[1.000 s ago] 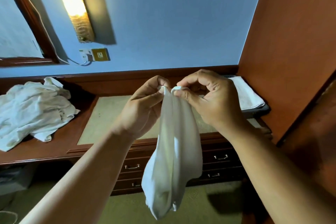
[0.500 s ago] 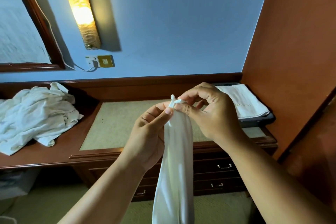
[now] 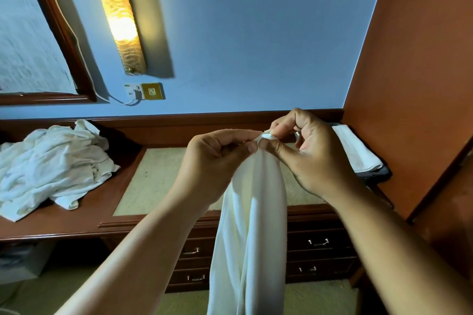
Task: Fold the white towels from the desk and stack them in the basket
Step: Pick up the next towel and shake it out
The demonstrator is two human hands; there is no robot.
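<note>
basket (image 3: pixel 378 174) holds 1 folded towel (image 3: pixel 355 151) | left hand (image 3: pixel 215 158), right hand (image 3: pixel 312 158) both pinch hanging towel (image 3: pixel 256 225) top

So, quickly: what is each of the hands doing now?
Left hand: pinches the hanging white towel at its top.
Right hand: pinches the same towel top.

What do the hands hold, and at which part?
Both the left hand and the right hand pinch a white towel at its bunched top edge; the rest hangs down.

The towel (image 3: pixel 252 225) is soft matt white cloth; the counter (image 3: pixel 76 217) is glossy red-brown wood with metal drawer handles (image 3: pixel 318 242).
</note>
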